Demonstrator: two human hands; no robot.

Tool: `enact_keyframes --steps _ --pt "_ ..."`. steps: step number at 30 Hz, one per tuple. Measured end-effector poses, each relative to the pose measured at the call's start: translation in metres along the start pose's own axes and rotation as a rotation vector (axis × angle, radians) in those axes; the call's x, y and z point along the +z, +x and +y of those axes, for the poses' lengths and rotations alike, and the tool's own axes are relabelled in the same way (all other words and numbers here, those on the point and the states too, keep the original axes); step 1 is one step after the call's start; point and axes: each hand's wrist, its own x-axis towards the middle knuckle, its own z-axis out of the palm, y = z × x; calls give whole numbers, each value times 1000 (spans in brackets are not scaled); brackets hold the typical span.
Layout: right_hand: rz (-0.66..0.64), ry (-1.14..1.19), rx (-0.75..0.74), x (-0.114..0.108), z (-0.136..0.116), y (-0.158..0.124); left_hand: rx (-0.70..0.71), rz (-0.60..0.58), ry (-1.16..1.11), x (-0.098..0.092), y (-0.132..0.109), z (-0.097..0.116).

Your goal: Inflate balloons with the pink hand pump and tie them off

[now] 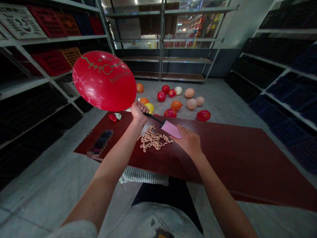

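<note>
Red Hello Kitty balloon [104,81] is pretty well blown up and held out over the table, its neck clamped in the left hand [139,112], with the fingers closed tight around it and the black nozzle [153,118] of a pink hand pump [171,129]. The pump is pressed by the right hand [188,142], fingers open and spread flat on it. Just beside that, a heap of uninflated peach twisting balloons [153,138] is lying on the dark red table [223,155], and inflated balloons [176,105] are scattered over the floor beyond.
</note>
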Motion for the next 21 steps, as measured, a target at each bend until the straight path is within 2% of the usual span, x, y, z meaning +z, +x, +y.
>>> enact_keyframes --steps 4,8,17,21 --pt "-24 4 4 0 16 -23 -17 21 5 -7 11 13" --pt "-30 -4 36 0 25 -39 -41 16 12 -10 10 14" --pt "-75 76 100 -3 21 -36 47 -3 -4 -8 -7 -3" --pt "-53 108 77 6 8 -32 35 -17 3 -10 -19 -21"
